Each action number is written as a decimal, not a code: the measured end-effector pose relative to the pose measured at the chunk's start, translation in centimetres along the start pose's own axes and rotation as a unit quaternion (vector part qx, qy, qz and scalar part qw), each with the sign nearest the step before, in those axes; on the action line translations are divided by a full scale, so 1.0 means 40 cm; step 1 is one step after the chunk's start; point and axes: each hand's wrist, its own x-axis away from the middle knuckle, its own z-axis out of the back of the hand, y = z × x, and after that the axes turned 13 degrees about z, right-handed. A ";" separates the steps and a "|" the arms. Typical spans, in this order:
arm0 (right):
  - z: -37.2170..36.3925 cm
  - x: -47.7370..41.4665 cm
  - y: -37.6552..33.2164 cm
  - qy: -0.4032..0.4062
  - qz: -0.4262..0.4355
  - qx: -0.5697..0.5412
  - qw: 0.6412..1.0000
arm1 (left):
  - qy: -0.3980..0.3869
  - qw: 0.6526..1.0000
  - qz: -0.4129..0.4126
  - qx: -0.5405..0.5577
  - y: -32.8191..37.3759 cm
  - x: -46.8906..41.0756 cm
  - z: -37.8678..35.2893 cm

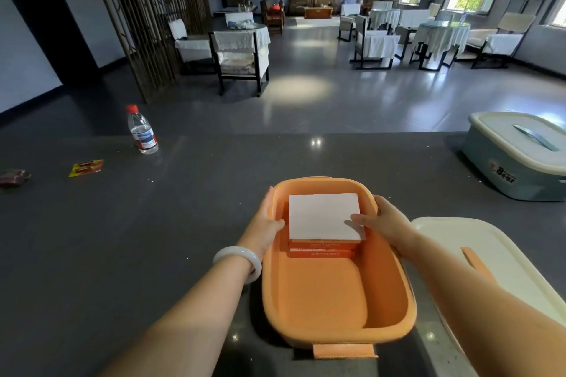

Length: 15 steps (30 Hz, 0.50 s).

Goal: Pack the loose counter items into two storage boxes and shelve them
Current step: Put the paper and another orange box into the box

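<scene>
Since the head view shows only a short stack of flat cartons (323,216) lying at the far end of the orange box (324,294) on the counter (153,223), the load should be light and stiff, though lopsided; the smooth plastic wall may flex or slip, so the rim on both sides looks the soundest hold; the left hand (265,223) clasps the left rim, thumb inside against the stack; the right hand (382,220) clasps the right rim, thumb resting on the top carton.

White bangle (245,254) on L wrist, bare forearms
</scene>
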 end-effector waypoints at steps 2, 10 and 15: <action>-0.020 0.004 -0.013 -0.005 0.001 -0.013 1.000 | 0.007 1.000 0.005 0.000 -0.006 0.002 0.026; -0.152 0.004 -0.083 -0.033 0.014 -0.034 0.999 | 0.056 0.998 0.027 0.002 -0.042 0.046 0.170; -0.267 0.021 -0.155 -0.046 0.026 -0.042 0.998 | 0.071 0.997 0.031 0.010 -0.071 0.069 0.303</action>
